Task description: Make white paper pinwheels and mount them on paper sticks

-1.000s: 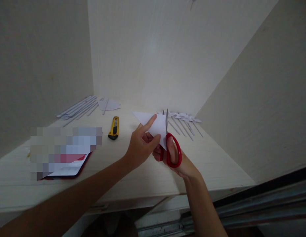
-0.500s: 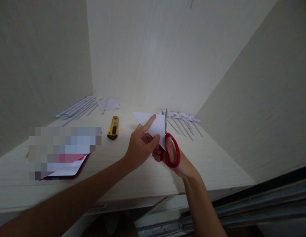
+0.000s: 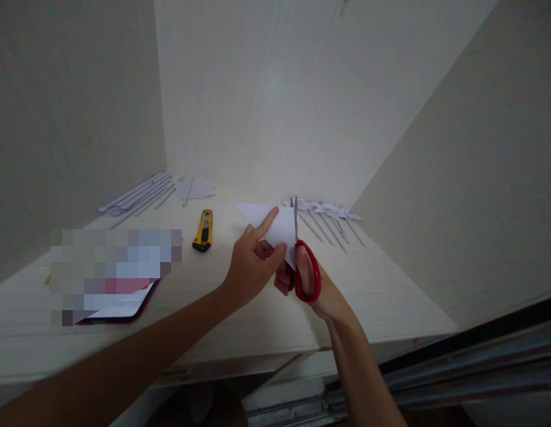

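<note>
Near the middle of the view, a white piece of folded paper [image 3: 279, 226] with a pointed left corner is pinched in my left hand [image 3: 252, 261]. The index finger lies across its face and the thumb presses near its lower edge. My right hand [image 3: 317, 284] grips a pair of scissors with red handles [image 3: 317, 281], thumb through one loop. Their blades point away from me along the paper's right edge. The lower fingers of my right hand are partly hidden behind the handles and paper.
A yellow utility knife [image 3: 204, 230] lies left of my hands. Behind it are several thin paper rods [image 3: 144, 193] and a flat paper piece [image 3: 196, 188]. Several rods with folded paper tops [image 3: 331, 210] lie at the back right. A partly blurred tablet [image 3: 124, 308] rests at the left.
The scissor blades have drawn closer together at the paper's right edge, and the handles have shifted slightly left. My left hand holds the paper almost unmoved.
</note>
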A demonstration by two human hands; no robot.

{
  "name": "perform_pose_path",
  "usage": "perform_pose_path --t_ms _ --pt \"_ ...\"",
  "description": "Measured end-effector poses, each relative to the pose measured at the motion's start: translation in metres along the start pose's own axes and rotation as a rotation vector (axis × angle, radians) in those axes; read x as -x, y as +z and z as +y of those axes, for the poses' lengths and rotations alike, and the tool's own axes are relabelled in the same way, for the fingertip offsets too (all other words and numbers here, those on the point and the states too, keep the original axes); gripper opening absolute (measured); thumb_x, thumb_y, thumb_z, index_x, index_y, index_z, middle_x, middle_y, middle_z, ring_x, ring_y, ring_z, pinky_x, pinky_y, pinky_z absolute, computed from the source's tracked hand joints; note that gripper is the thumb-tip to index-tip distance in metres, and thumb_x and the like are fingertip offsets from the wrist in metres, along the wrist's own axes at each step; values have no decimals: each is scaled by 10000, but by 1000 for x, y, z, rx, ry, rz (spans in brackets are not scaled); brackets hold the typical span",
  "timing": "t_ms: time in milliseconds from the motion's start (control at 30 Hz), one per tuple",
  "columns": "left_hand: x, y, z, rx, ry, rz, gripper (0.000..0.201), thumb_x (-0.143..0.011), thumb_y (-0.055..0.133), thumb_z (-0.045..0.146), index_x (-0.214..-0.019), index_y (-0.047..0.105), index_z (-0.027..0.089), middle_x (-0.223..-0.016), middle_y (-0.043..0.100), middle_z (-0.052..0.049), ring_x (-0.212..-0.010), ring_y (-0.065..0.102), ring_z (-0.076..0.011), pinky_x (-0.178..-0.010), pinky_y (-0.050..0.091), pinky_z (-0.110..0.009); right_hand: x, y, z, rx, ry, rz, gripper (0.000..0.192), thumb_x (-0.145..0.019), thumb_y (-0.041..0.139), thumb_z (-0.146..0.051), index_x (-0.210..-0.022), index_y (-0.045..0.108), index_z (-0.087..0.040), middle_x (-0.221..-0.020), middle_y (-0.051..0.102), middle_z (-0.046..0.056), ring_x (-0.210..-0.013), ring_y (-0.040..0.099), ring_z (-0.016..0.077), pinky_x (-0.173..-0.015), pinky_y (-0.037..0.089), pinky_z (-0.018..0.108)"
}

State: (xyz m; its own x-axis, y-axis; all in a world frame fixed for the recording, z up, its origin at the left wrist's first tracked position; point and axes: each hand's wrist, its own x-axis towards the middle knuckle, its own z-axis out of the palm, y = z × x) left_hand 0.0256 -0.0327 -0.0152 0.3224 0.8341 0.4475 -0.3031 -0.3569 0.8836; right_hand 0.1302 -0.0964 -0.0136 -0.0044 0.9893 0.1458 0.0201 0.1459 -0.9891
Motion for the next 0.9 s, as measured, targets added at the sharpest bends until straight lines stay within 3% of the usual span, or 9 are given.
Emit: perform_pose_path --t_ms 467,667,767,900 --pt "1 0 -3 2 33 23 602 -693 593 171 -1274 449 112 -438 449 93 -363 437 -41 -365 378 -129 -1 3 -6 118 -2 63 396 -861 334 -520 -691 429 -175 -461 415 -46 -381 432 80 -378 294 206" --pt "-5 -2 0 47 1 29 629 -686 591 145 -1291 424 96 -479 477 75 -367 461 -49 -353 364 -143 -5 -18 -4 60 1 310 426 -791 405 -596 -739 444 -175 -489 435 -52 -373 399 69 -377 269 199" --pt "-10 -5 -1 56 -9 23 598 -679 585 124 -1263 459 81 -458 462 78 -376 463 -54 -354 351 -145 -3 -41 5 282 158 288 443 -775 428 -590 -764 493 -152 -509 450 -37 -387 381 72 -388 247 208" --pt "-16 -9 -8 26 -21 -7 493 -692 577 127 -1180 536 62 -402 435 85 -361 400 -43 -348 306 -141 3 -61 28 976 220 412 314 -786 490 -413 -652 545 -135 -558 498 16 -503 442 113 -487 301 242"
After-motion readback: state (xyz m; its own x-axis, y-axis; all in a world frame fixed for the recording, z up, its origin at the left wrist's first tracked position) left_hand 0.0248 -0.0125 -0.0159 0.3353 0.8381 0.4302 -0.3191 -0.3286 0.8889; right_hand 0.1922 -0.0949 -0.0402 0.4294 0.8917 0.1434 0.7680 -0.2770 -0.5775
